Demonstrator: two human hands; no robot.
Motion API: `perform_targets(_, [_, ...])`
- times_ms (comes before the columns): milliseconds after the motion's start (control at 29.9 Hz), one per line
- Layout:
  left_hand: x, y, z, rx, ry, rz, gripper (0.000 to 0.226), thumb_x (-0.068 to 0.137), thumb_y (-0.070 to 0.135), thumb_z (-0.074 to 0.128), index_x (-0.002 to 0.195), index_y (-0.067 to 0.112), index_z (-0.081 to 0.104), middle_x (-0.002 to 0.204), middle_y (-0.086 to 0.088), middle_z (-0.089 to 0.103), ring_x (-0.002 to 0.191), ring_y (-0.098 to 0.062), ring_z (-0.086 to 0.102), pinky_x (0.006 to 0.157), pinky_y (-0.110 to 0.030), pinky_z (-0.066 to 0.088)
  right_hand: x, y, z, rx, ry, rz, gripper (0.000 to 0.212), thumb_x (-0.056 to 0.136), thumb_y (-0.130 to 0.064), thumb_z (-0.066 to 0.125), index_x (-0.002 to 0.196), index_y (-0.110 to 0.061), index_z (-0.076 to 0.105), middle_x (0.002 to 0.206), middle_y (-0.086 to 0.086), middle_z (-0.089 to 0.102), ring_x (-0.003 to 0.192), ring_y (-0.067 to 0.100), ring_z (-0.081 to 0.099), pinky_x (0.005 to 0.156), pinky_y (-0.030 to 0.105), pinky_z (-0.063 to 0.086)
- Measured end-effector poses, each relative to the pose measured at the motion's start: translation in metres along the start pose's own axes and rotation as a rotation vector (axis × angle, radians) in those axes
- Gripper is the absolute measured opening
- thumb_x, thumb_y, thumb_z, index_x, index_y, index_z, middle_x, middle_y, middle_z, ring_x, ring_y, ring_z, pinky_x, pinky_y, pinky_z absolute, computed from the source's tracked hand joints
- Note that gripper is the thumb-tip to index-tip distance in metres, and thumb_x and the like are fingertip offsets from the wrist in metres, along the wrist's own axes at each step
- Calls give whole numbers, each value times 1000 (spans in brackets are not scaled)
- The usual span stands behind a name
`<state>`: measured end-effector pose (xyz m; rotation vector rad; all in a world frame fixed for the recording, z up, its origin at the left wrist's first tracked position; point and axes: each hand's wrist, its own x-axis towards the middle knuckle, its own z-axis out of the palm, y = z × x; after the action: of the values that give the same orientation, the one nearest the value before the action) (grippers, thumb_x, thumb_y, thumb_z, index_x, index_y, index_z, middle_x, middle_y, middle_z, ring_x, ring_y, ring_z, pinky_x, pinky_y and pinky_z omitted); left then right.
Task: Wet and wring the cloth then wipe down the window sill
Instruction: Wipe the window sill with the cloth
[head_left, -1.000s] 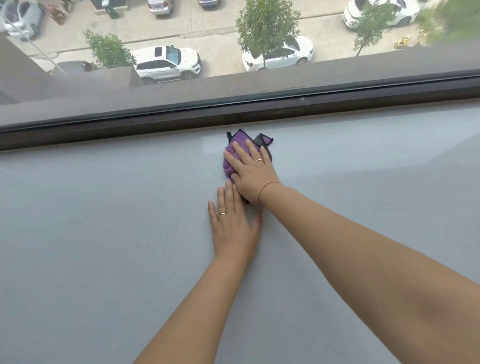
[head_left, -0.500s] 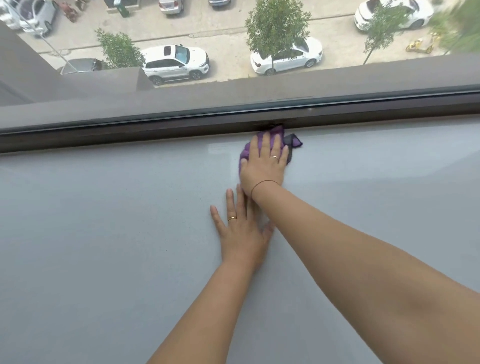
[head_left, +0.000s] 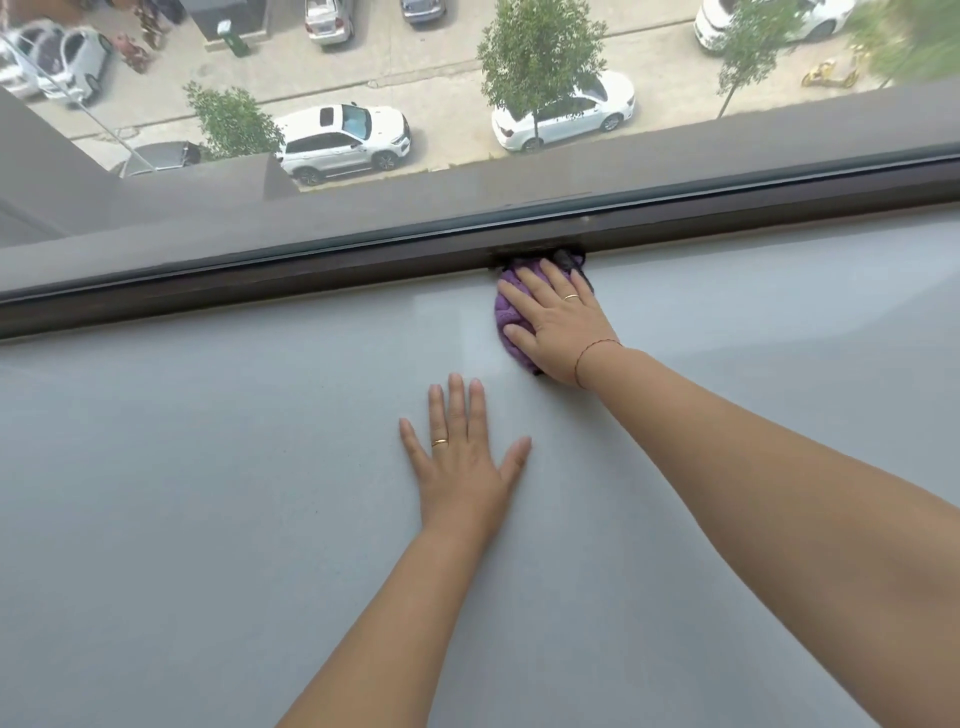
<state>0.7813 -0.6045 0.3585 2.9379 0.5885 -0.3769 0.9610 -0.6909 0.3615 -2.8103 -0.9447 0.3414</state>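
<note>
While the left hand (head_left: 464, 457) lies flat and open on the grey window sill (head_left: 208, 493), bracing, the right hand (head_left: 558, 325) presses spread fingers on the purple cloth (head_left: 508, 317), pushed against the dark window frame (head_left: 260, 278). Wiping seems under way; next it likely needs a sweep along that edge. No writing is readable.

hands (head_left: 558, 325) 2 | cloth (head_left: 508, 312) 1 | rings (head_left: 440, 442) 2 | trees (head_left: 537, 49) 3
</note>
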Motion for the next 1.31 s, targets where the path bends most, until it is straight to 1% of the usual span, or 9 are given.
perform_targets(167, [0, 15, -6, -55, 31, -18, 76, 93, 60, 18, 150, 18, -12, 158, 1, -20, 143, -17, -24, 114, -50, -17, -26, 68, -9, -21, 23, 111, 59, 96, -51, 28, 150, -34, 11, 160, -6, 7, 147, 19, -1, 118, 40, -4])
perform_targets(502, [-2, 114, -2, -99, 33, 218, 77, 93, 61, 19, 150, 17, -12, 158, 2, -20, 142, -16, -26, 109, -42, -25, -62, 168, -22, -22, 58, 286, 59, 96, -49, 28, 150, -31, 13, 160, -2, 9, 147, 21, 1, 118, 41, -2])
perform_targets(636, [-7, 122, 6, -90, -21, 218, 80, 92, 62, 19, 147, 18, -19, 156, 3, -25, 142, -16, -27, 111, -43, -23, -77, 202, -28, 20, 94, 456, 58, 96, -48, 29, 150, -29, 16, 160, -1, 9, 147, 23, 0, 118, 42, -2])
perform_targets(770, [-7, 121, 9, -69, -26, 217, 79, 91, 63, 15, 139, 20, -31, 151, 5, -35, 139, -16, -33, 111, -43, -24, -69, 180, -27, 75, 98, 659, 58, 97, -43, 27, 151, -29, 12, 161, -1, 1, 147, 26, -6, 117, 45, -6])
perform_targets(837, [-8, 121, 10, -64, -32, 214, 79, 91, 63, 15, 137, 20, -33, 149, 5, -36, 138, -16, -34, 111, -44, -24, -64, 151, -24, 66, 84, 601, 58, 98, -43, 26, 151, -29, 10, 161, -2, -1, 147, 27, -8, 117, 45, -8])
perform_targets(971, [-7, 120, 11, -40, -26, 210, 79, 90, 64, 13, 138, 20, -32, 150, 4, -36, 138, -16, -34, 112, -45, -23, -68, 95, -11, 28, 17, 268, 58, 98, -46, 25, 151, -31, 5, 161, -2, -6, 146, 25, -12, 116, 45, -10])
perform_targets(1105, [-5, 120, 9, -38, -44, 212, 82, 90, 65, 15, 144, 19, -26, 154, 3, -30, 140, -16, -31, 112, -44, -22, -78, 97, -9, -9, -43, 42, 58, 97, -50, 26, 150, -34, 7, 161, -5, -3, 147, 20, -9, 117, 41, -9])
perform_targets(1172, [-6, 120, 8, -31, -42, 214, 83, 90, 65, 16, 145, 19, -25, 154, 3, -30, 140, -16, -31, 113, -44, -21, -88, 122, -12, -2, -12, 92, 58, 97, -51, 26, 150, -34, 8, 161, -5, -2, 147, 18, -7, 118, 39, -7])
perform_targets(1306, [-6, 123, 6, -6, -38, 204, 82, 90, 66, 14, 144, 19, -25, 154, 2, -30, 140, -18, -31, 112, -46, -22, -113, 169, -17, -3, 23, 353, 59, 97, -49, 25, 150, -33, 6, 161, -5, -3, 147, 20, -7, 118, 39, -6])
